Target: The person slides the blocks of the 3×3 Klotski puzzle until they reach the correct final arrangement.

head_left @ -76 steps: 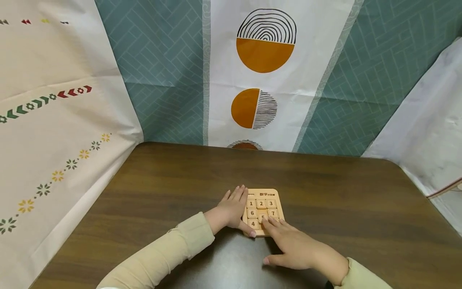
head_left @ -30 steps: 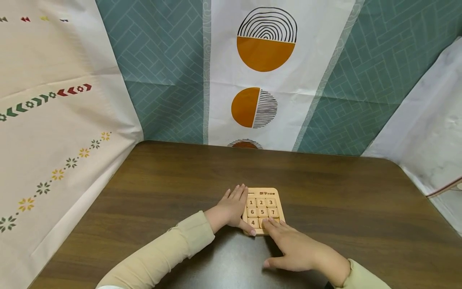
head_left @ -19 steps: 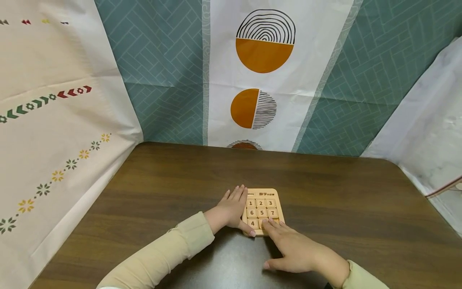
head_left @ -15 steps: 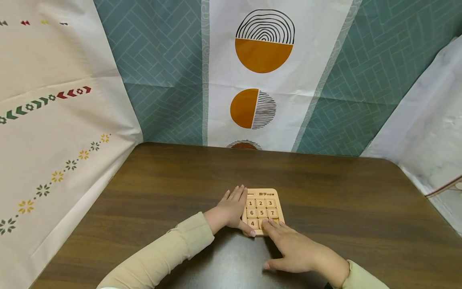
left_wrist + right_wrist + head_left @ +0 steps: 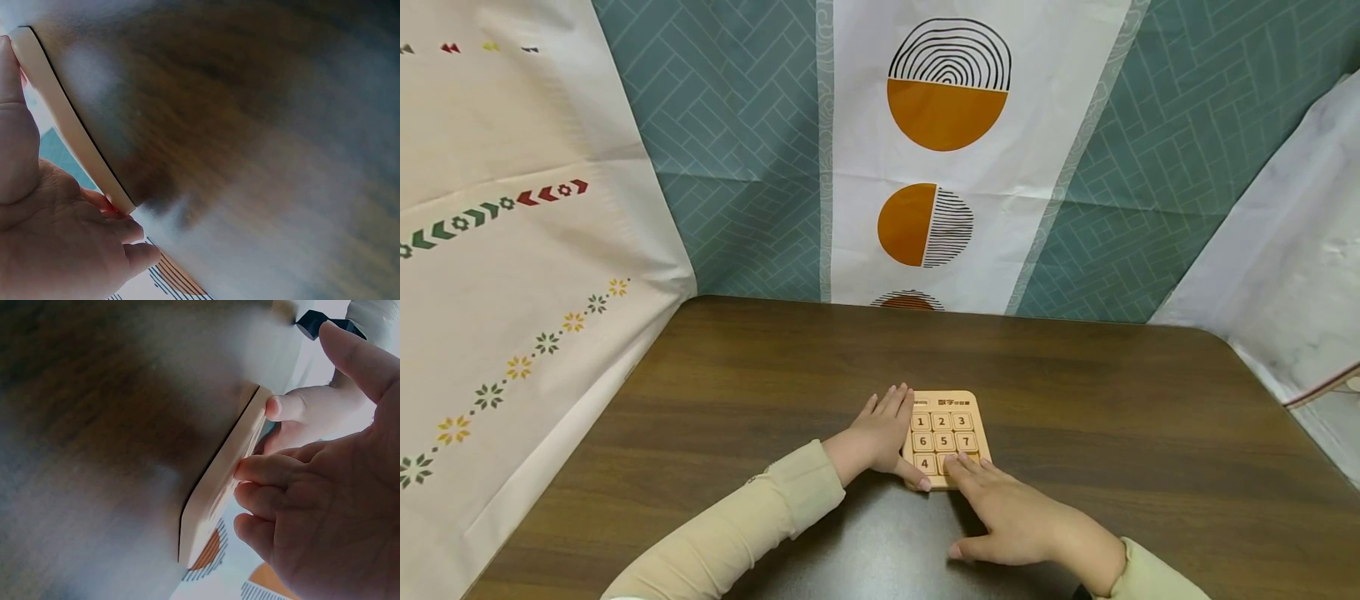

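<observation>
A square wooden number slide puzzle (image 5: 943, 397) lies flat on the table in the head view. Its tiles read 1, 2, 3 on top, then 6, 5 (image 5: 943, 442), 7, with 4 (image 5: 925, 464) at lower left. My left hand (image 5: 880, 437) lies along the puzzle's left side, fingers straight, thumb on the front edge near the corner. The tips of my right hand (image 5: 1011, 512) rest over the front row and hide its middle and right parts. That thumb is spread away from the puzzle. In the right wrist view the fingertips (image 5: 247, 469) meet the puzzle's top.
The dark wood table (image 5: 775, 358) extends around the puzzle. Behind it hangs a green and white cloth (image 5: 745, 233) with orange circles. A cream patterned cloth (image 5: 535, 275) borders the left, a whitish cloth (image 5: 1292, 250) the right.
Tile 5, which sat low with a gap above it, has slid away from me into line with 6 and 7. Another tile's edge now shows below it. Both hands stay nearly still.
</observation>
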The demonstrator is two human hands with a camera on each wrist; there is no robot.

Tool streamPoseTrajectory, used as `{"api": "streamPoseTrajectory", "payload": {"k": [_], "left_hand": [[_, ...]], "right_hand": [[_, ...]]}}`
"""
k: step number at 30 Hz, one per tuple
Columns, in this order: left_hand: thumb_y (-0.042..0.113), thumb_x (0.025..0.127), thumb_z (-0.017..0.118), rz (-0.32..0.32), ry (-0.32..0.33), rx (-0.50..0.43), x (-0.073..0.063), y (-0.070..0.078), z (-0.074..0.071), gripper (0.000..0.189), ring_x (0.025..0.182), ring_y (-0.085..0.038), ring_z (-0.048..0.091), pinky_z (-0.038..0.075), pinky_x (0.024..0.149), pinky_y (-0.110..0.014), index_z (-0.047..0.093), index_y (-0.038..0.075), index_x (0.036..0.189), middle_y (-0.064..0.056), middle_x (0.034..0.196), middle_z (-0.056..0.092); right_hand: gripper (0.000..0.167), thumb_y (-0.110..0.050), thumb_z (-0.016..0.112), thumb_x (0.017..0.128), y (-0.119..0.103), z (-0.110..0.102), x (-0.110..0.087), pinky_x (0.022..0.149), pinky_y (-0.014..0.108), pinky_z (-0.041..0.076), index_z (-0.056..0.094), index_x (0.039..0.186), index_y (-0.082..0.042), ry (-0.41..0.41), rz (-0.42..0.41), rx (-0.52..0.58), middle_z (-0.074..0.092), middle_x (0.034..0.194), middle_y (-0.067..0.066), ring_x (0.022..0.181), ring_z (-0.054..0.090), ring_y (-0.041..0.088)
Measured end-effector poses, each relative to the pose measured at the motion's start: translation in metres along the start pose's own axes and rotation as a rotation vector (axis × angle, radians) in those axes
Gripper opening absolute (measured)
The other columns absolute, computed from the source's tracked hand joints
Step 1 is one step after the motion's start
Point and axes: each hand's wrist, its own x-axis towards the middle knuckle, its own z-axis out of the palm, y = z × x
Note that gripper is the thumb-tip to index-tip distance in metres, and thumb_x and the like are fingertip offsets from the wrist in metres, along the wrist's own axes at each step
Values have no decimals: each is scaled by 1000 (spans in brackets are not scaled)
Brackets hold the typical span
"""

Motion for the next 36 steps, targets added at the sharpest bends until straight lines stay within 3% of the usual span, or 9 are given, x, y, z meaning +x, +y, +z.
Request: {"api": "streamPoseTrajectory", "payload": {"k": [36], "left_hand": [[70, 64, 72, 3, -7, -4, -2, 1, -2, 128, 148, -25, 6, 13, 119, -43, 8, 2, 153, -13, 160, 5]], "right_hand": [[92, -47, 68, 82, -1, 2, 1, 111, 53, 27, 28, 146, 6, 7, 5, -54, 30, 151, 22, 141, 27, 36]]}}
